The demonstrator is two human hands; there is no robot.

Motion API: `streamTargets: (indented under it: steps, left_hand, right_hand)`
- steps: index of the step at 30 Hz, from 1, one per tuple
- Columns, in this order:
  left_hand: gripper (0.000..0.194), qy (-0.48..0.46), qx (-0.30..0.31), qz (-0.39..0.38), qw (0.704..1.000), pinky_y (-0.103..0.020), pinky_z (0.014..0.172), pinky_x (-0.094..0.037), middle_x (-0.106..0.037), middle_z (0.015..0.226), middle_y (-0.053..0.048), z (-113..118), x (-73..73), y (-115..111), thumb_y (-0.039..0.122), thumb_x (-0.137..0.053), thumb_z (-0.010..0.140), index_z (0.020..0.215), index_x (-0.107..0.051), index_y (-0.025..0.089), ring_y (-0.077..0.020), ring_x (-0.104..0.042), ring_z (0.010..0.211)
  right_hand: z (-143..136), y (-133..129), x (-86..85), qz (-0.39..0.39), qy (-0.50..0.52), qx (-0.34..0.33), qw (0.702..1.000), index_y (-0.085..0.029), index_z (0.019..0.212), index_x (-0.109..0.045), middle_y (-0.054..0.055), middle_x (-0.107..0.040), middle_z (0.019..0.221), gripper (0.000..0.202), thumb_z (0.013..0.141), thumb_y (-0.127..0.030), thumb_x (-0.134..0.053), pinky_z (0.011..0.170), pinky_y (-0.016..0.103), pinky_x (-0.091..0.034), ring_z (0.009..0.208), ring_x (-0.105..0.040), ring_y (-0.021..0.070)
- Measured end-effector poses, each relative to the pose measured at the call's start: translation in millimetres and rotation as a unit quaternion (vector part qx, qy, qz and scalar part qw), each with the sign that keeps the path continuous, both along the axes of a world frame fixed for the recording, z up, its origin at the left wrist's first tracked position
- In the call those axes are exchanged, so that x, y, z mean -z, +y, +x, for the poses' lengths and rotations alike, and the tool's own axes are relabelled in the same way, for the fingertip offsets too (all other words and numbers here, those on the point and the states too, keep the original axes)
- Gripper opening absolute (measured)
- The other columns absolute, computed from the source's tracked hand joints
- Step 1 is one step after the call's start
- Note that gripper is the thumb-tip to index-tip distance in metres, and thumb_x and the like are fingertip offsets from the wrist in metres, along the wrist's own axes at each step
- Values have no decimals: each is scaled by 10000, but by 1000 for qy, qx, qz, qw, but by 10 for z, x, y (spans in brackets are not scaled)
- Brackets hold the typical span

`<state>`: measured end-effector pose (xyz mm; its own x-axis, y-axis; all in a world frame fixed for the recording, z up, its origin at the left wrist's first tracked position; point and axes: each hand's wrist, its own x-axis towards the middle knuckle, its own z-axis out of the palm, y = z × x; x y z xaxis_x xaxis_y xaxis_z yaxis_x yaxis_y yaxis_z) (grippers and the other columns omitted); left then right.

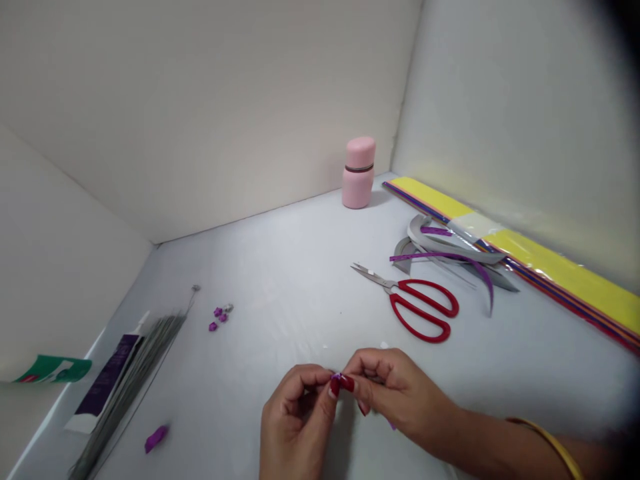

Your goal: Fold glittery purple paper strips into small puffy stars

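Close together near the bottom middle, my left hand (303, 417) and my right hand (400, 397) pinch one small purple paper strip (337, 377) between thumbs and fingertips. Most of it is hidden by the fingers; a purple end shows below my right hand. Beyond my hands lie red-handled scissors (425, 310), their blades slightly apart and pointing left. To the left sits a small cluster of folded purple paper stars (223, 318) with a silvery one (229, 308) beside them. A larger purple piece (157, 439) lies at the lower left.
A pink flask (359, 173) stands by the back wall. Loose grey and purple paper strips (450, 257) lie right, beside a long pack of coloured paper (530, 257). At left are a bundle of thin wires (133, 387), a purple-and-white tube (107, 380) and a green label (57, 369).
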<state>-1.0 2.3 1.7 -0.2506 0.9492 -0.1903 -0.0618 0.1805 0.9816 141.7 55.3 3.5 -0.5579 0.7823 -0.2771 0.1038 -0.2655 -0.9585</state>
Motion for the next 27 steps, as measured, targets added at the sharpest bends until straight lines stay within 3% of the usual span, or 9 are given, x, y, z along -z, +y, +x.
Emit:
streamTargets:
  steps: [7,14,17,19,23,27]
  left_hand:
    - [227,-106,-44,-82,990,-168,520,-411,-675,564,-13,-19,57,26,355,-790,583,654,-700,158,-92,-552,534]
    - [195,-91,-81,-80,989,-159,517,-412,-667,554,-1,2,67,32,327,-790,580,626,-696,162,-86,-542,527]
    - [119,-5,-77,-27,997,-166,534,-434,-677,614,-5,28,59,-5,289,-734,654,662,-686,180,-103,-575,572]
    - [39,82,-62,54,993,-180,577,-455,-675,668,-6,35,65,-30,233,-675,712,703,-679,195,-118,-600,625]
    - [150,239,-27,209,948,-197,641,-462,-668,742,-3,27,83,-50,92,-581,757,778,-670,211,-123,-622,684]
    - [233,275,7,274,922,-196,677,-468,-666,787,-14,7,86,-41,22,-539,760,842,-655,206,-125,-632,730]
  right_hand:
    - [-5,13,-16,-20,29,-2,999,-146,653,-574,-36,-504,544,261,800,-361,-587,537,209,-341,534,-437,91]
    - [-35,-9,-11,-51,32,3,998,-131,693,-590,-35,-514,541,239,767,-355,-628,541,215,-340,534,-447,95]
    - [-29,-16,-4,-65,33,9,997,-134,684,-584,-37,-520,528,257,747,-377,-645,520,210,-317,519,-434,91]
    - [-24,-17,-9,-77,39,10,996,-135,686,-583,-38,-523,525,262,742,-383,-648,502,205,-293,505,-416,84]
    - [-21,-11,-43,-96,49,7,994,-134,665,-579,-41,-516,524,269,733,-383,-657,474,198,-252,484,-375,71]
    - [-20,-9,-62,-100,46,18,994,-141,645,-574,-43,-508,517,269,728,-381,-661,460,194,-234,486,-364,71]
